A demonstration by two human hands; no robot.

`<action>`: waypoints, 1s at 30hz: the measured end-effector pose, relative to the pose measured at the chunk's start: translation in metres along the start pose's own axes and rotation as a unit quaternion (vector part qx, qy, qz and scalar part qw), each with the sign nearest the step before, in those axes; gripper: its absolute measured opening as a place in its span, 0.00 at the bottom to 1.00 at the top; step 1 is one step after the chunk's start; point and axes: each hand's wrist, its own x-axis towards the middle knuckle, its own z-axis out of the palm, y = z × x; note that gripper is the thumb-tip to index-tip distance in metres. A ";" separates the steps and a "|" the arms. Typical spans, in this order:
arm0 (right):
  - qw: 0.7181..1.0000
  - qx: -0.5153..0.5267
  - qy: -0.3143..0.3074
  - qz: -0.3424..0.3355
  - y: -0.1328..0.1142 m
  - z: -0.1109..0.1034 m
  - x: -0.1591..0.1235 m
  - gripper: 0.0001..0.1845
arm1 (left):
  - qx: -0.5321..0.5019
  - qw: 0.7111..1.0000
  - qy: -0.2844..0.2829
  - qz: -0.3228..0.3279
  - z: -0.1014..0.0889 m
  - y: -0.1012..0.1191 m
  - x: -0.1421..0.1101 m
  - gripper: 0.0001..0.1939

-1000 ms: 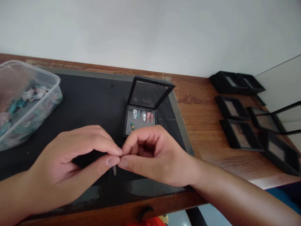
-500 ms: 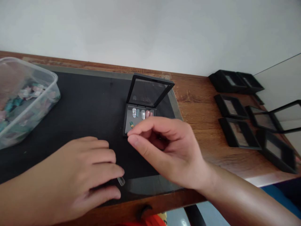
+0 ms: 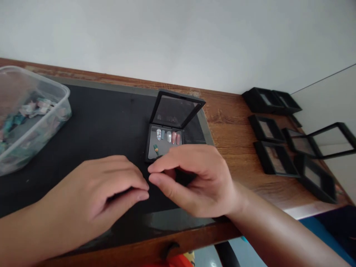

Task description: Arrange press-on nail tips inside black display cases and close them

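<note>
Pinching left hand (image 3: 89, 194) and right hand (image 3: 213, 178) closed.
Cannot tell if gripping anything; open case (image 3: 166, 148) beyond right hand.

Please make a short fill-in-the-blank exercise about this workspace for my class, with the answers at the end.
The clear tub is at the picture's ____ edge.
The hand nearer the black case is the person's ____ one.
The case's lid stands ____, not shut.
The piece with the yellow spot is mostly ____.

Missing words: left; right; open; green.

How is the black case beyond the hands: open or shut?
Open: the black case has its lid tilted up, and nail-shaped pieces inside lie uncovered.
</note>
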 end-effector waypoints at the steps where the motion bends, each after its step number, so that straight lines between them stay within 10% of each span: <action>1: 1.000 -0.008 -0.009 -0.027 0.002 -0.001 -0.001 0.01 | -0.037 0.998 0.016 -0.043 -0.002 0.000 0.001 0.11; 10: 0.990 -0.116 -0.030 -0.071 0.010 -0.003 -0.004 0.07 | -0.223 0.938 0.073 -0.253 0.002 -0.002 0.002 0.08; 30: 0.995 -0.088 0.027 -0.043 0.015 0.010 -0.006 0.10 | -0.181 0.947 0.086 -0.252 0.000 -0.004 0.000 0.14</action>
